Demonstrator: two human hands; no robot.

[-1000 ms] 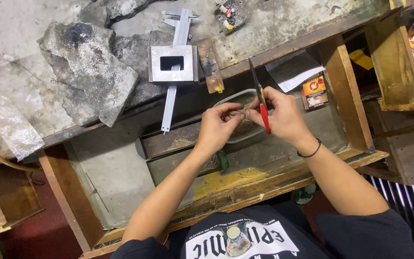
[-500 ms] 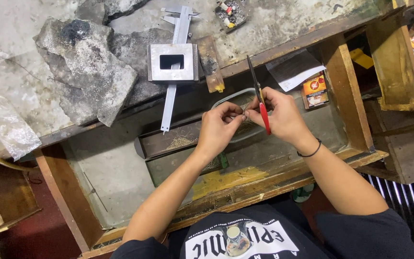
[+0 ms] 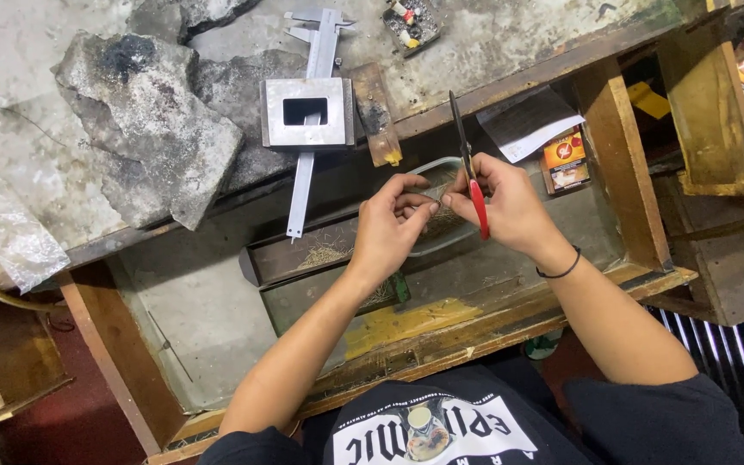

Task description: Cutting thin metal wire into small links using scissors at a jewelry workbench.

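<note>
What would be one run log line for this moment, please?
left hand: pinching small piece | right hand: holding red-handled cutters | fingertips meeting over clear tray | caliper on bench

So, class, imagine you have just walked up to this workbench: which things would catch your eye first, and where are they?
The two hands meet at the centre, over a clear tray: the right hand holds red-handled pliers, and the left hand pinches something too small to tell. Behind them, on the bench top, a square steel mould block sits on a vernier caliper. To the left lie rough grey slabs.
</note>
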